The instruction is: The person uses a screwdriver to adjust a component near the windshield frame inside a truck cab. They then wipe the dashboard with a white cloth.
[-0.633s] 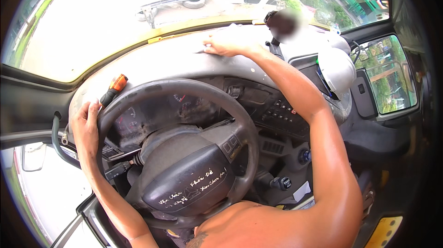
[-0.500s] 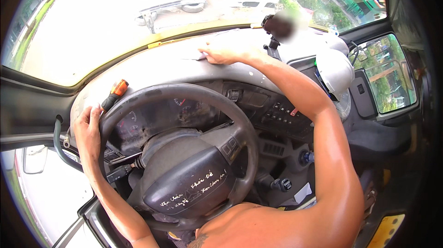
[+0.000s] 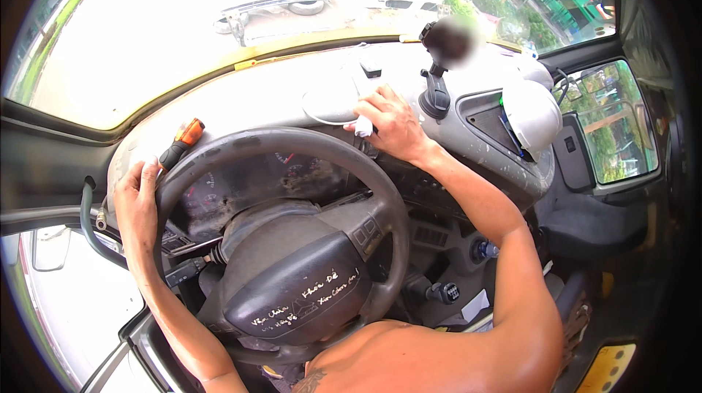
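My left hand (image 3: 137, 192) lies at the dashboard's left end, beside the rim of the black steering wheel (image 3: 281, 141). Its fingers are stretched forward and look unclosed. By the thumb tip lies a tool with an orange and black handle (image 3: 183, 143); whether the thumb touches it I cannot tell. My right hand (image 3: 395, 126) is closed, palm down, over the dashboard's near edge, right of the wheel's top. A small white crumpled piece (image 3: 363, 127) sticks out from its fingers, like tissue or cloth. A thin pale curved line runs over the dashboard toward it.
A dark mount (image 3: 436, 93) stands on the dashboard, right of my right hand, its top blurred. Further right a white helmet (image 3: 531, 119) sits by a dashboard tray. A small dark object (image 3: 371, 69) lies near the windshield. Below are a gear lever (image 3: 444, 293) and a bottle (image 3: 486, 250).
My right hand has moved right and nearer to me along the dashboard, the white piece still in its fingers. The forearm now points more forward. My left hand stays in place.
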